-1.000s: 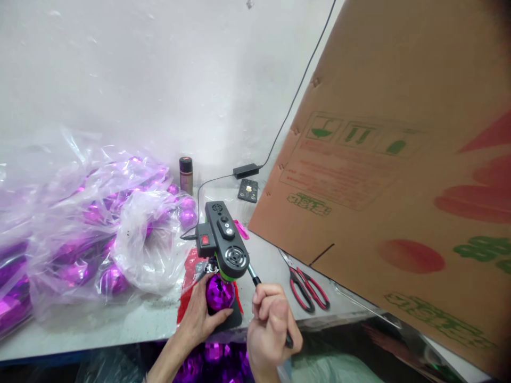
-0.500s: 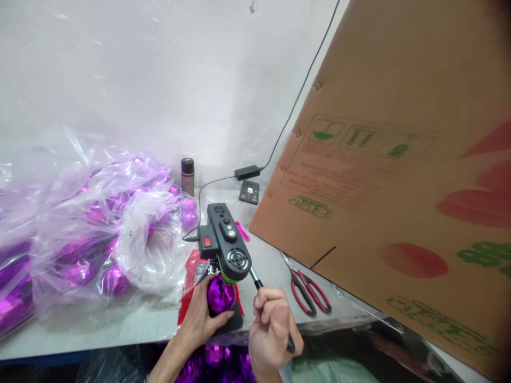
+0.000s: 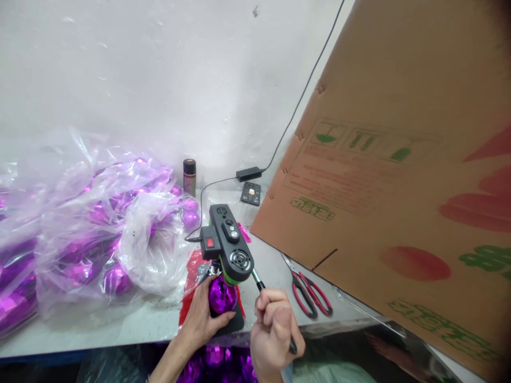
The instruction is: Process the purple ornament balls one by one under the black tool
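A small black and green bench press (image 3: 229,247) with a red switch stands near the table's front edge. Under its head sits a shiny purple faceted ball (image 3: 222,296) on the black base. My left hand (image 3: 202,319) cups that ball from the left, thumb along its lower edge. My right hand (image 3: 275,335) is closed round the press's black lever handle (image 3: 261,287), which slants down from the machine's right side.
Clear plastic bags full of purple balls (image 3: 99,234) fill the table's left. A large tilted cardboard sheet (image 3: 391,175) walls off the right. Red-handled scissors (image 3: 309,295) lie by it. A dark bottle (image 3: 189,175), power adapter (image 3: 248,173) and small black pad (image 3: 250,193) sit at the back. More purple balls (image 3: 215,361) lie below the table edge.
None apart from a slight shift of the camera; both hands keep their hold on the ball and the lever.
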{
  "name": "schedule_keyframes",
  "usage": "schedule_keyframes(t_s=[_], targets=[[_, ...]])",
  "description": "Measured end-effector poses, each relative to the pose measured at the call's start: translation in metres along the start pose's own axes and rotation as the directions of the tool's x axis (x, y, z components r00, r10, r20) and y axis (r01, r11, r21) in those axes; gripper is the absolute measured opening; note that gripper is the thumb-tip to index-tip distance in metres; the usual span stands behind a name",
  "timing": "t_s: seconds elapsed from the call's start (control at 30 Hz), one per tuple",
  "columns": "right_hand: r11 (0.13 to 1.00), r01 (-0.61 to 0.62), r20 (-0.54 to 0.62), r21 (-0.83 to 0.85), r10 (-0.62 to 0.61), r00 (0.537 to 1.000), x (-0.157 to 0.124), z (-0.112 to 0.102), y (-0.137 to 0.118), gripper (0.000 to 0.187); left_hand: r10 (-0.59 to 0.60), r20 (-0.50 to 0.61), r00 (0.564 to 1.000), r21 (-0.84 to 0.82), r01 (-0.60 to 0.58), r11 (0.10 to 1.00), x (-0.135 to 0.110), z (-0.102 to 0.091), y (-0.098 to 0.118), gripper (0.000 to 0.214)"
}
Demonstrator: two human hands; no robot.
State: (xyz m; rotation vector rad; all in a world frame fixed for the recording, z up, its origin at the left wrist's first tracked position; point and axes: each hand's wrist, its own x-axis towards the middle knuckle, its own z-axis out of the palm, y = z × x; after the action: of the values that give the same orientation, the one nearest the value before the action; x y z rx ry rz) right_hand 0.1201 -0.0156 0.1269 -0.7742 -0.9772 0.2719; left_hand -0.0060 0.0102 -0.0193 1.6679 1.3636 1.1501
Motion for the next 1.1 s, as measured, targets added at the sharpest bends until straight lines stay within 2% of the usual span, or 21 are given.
schedule_keyframes(t_s=[0.5, 1.1], targets=[[1.0, -0.014, 0.022, 0.005, 0.014, 1.0, 0.001, -0.002, 0.001, 0.05, -0.008, 0.013, 1.0, 0.004, 0.008, 1.0, 0.0, 0.001, 0.0, 0.088], [0.995, -0.043, -0.035, 0.09, 0.046, 0.998, 0.0, 0.002, 0.004, 0.053, -0.062, 0.036, 0.997, -0.018, 0.062, 0.998, 0.003, 0.001, 0.01, 0.089]])
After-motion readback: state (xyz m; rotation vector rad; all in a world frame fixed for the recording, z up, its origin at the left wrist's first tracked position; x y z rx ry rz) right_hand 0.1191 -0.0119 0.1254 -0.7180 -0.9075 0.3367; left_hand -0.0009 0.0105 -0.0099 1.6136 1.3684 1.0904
